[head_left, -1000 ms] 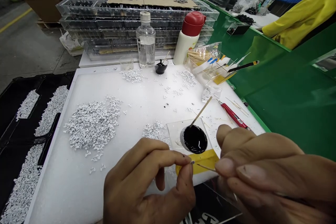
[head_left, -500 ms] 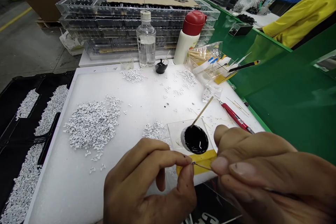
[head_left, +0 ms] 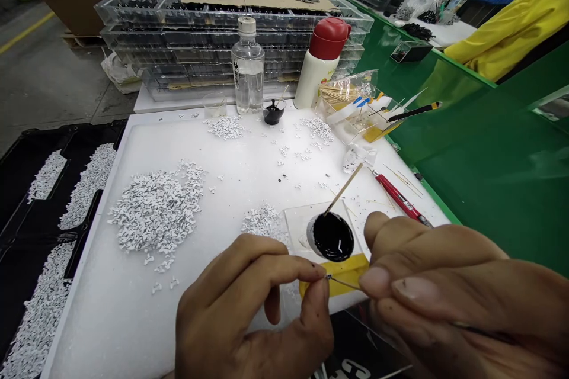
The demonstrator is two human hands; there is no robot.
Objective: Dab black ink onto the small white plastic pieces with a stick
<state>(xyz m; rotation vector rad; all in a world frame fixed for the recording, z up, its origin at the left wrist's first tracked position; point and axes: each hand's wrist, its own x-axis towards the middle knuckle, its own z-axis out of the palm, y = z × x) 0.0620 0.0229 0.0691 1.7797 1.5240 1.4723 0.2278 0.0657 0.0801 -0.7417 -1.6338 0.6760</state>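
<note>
My left hand (head_left: 253, 302) is closed, with thumb and forefinger pinching a tiny white piece (head_left: 328, 276) that has dark marks; most of it is hidden by the fingertips. In my right hand (head_left: 444, 290) is a thin stick (head_left: 347, 283), held between thumb and fingers. Its tip touches the small piece, or comes very close to it. Just beyond the fingertips stands a cup of glossy black paint (head_left: 332, 238) with a wooden stick (head_left: 344, 189) leaning in it. Beneath the hands lies a yellow strip (head_left: 342, 272) by a clear plate (head_left: 296, 222).
A large heap of small white pieces (head_left: 155, 210) lies at the left, with smaller piles (head_left: 262, 220) around. A red pen-like tool (head_left: 400, 198) lies to the right. At the back stand a clear bottle (head_left: 249, 74), a red-capped flask (head_left: 317, 65) and stacked clear trays (head_left: 142, 29).
Both hands keep nearly the same pose, with the stick's tip still at the small piece. At the back, another person's arm has shifted slightly left.
</note>
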